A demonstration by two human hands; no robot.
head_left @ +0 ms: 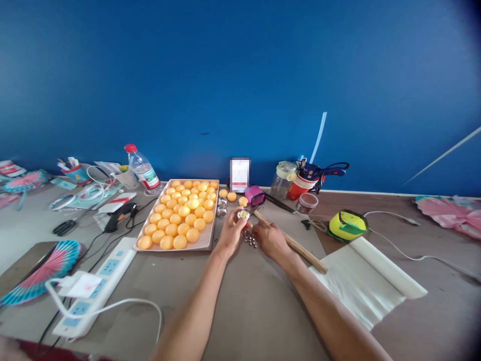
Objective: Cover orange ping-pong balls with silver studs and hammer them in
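Orange ball (243, 214), partly covered in silver, sits pinched in the fingertips of the left hand (230, 234). The right hand (269, 239) is close beside it, fingers drawn narrow over a cluster of silver beads (250, 240); whether it grips one I cannot tell. Just beyond the left hand lie silvered balls (222, 206), seemingly finished. Left of that hand a tray (203, 243) is packed with plain balls (180, 215), so most looks undone. A stick (304, 252) runs under the right hand.
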